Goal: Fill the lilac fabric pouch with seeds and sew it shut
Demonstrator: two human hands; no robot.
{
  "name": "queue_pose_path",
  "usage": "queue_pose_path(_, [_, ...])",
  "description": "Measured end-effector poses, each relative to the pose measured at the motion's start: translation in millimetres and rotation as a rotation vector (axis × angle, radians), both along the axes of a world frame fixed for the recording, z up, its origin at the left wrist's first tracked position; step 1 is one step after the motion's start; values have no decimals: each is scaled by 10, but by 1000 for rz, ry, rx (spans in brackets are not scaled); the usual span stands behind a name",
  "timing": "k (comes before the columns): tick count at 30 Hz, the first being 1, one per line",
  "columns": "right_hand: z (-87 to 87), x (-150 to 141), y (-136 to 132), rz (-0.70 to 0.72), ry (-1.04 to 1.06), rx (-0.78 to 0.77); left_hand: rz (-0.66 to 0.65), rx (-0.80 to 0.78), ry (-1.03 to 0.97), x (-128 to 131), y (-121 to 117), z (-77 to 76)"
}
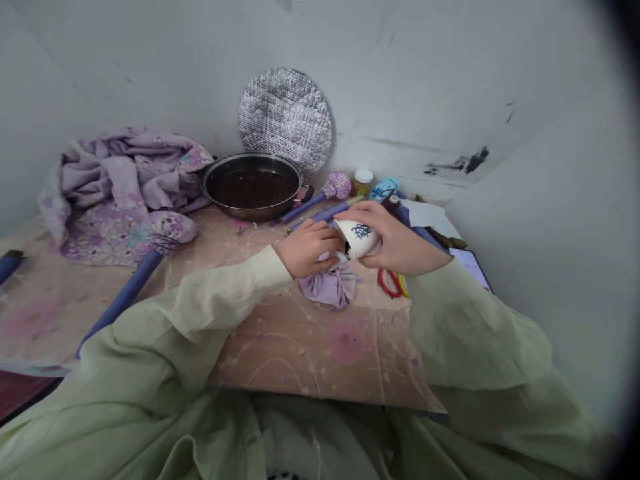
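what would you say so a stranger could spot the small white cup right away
Start at the dark metal pan, then look down and right to the lilac cloth bundle. Just above it, between the left hand and right hand, is a small white ceramic cup, tilted on its side. It is held off the table and has blue brush-style marks.

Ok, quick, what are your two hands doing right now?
Left hand: closed, holding the white cup with blue characters near its rim.
Right hand: closed, holding the same cup from the other side.
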State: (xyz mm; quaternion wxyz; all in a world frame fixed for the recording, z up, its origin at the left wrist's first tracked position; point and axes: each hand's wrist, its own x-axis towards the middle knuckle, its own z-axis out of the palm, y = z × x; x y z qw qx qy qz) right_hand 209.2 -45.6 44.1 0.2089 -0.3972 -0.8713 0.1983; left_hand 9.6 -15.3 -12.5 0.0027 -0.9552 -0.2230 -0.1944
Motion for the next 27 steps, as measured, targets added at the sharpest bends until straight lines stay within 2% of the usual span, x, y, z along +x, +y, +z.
queue_pose_path(13, [54,-28,12,66,-75,9,6,-1,-3,0,-5,6])
queue_pose_path(22, [127,5,-11,60,-4,30,-10,-23,-15,-24,-9,21])
queue_pose_path(27, [115,116,-5,27,145,46,-30,-41,-68,-41,-5,-4])
